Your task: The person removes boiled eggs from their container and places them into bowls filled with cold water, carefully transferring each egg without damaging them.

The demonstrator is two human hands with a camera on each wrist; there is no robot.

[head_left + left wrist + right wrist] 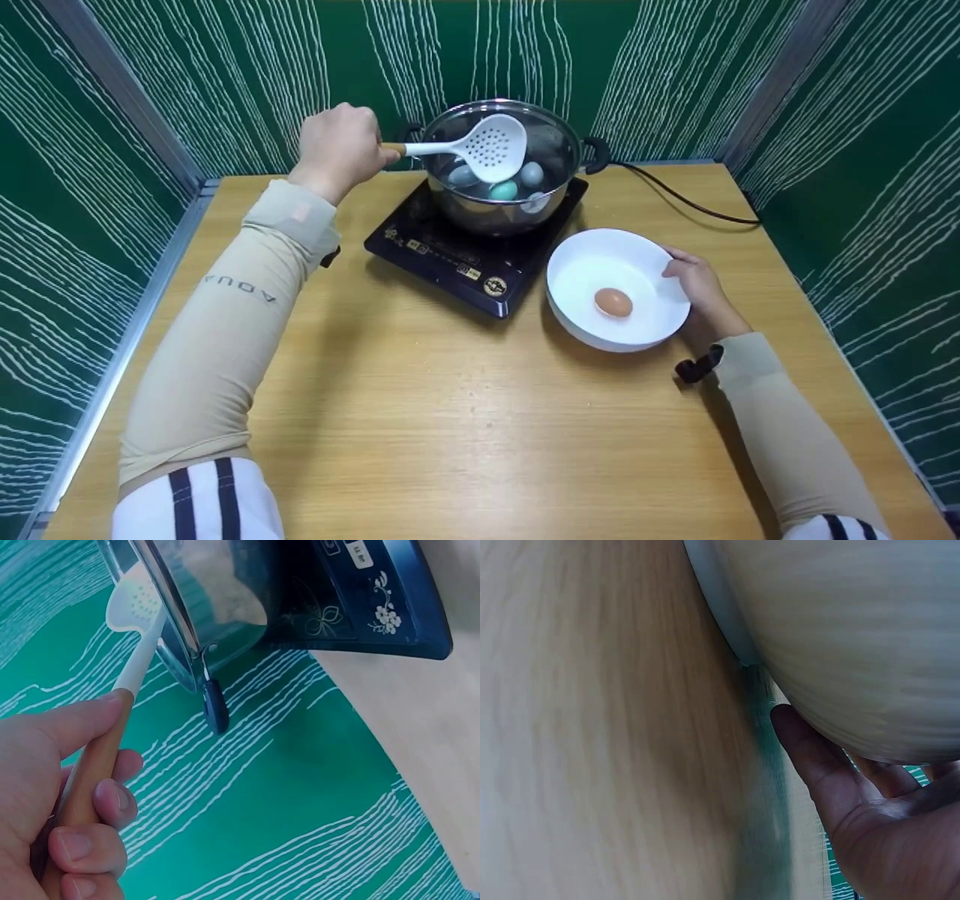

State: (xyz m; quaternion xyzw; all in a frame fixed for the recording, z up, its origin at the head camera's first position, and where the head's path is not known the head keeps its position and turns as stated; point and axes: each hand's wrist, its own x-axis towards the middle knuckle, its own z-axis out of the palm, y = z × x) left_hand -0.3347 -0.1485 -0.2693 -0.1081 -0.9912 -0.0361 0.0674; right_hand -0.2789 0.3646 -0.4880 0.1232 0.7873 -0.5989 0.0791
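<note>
My left hand grips the wooden handle of a white skimmer with a perforated head. In the left wrist view, fingers and thumb wrap that handle. The skimmer's head hangs over a steel pot, and nothing shows on it. Inside the pot are several eggs, among them a turquoise egg and a greyish egg. On the right, my right hand holds a white bowl by its side, thumb over the rim. One brown egg lies in the bowl, which tilts slightly.
The pot stands on a black induction cooker at the back of the wooden table. A black cable runs to the right edge. Green walls with white lines enclose the table at the back and sides.
</note>
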